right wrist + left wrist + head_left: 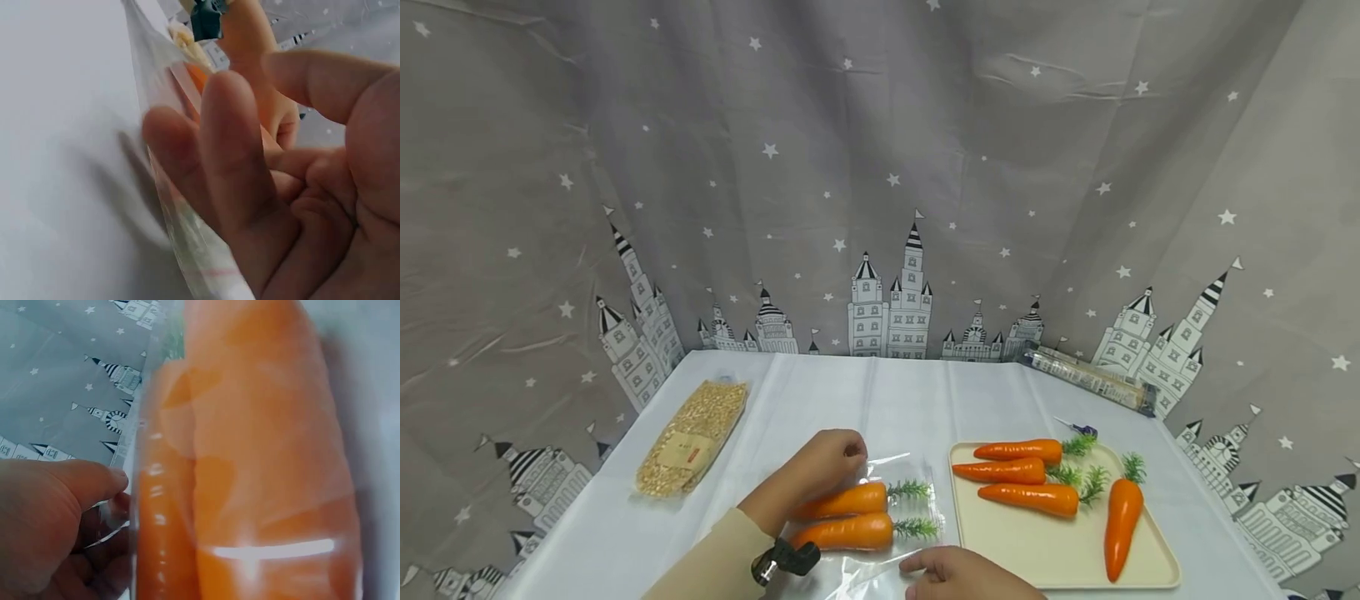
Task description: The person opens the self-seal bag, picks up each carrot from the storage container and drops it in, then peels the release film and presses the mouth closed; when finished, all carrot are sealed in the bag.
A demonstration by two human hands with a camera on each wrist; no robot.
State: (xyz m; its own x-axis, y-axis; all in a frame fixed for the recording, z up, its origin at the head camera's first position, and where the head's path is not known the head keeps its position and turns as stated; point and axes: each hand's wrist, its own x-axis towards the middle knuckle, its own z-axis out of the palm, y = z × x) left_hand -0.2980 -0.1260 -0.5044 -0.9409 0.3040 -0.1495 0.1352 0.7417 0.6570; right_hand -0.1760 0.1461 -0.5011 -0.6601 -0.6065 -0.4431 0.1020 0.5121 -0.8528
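Head feed: my left forearm point(760, 507) hides the tips of two carrots point(850, 533) in the clear bag point(904, 468), lower centre. Bag's near end blurs into glare at the bottom edge. Carrots glossy orange, green tops to the right. Left hand point(833, 457) sits at the bag's upper left; right hand point(966, 575), bottom edge, cut off. Tray point(1030, 558) lower right, four loose carrots point(1030, 498).

Left-wrist feed: carrots blurred behind glare-streaked film, tops cropped. Left thumb and curled fingers pinch the bag's edge; fingertips partly hidden.

Right-wrist feed: fingers block most of the bag. Right grip loose, thumb apart; film contact, can't tell.
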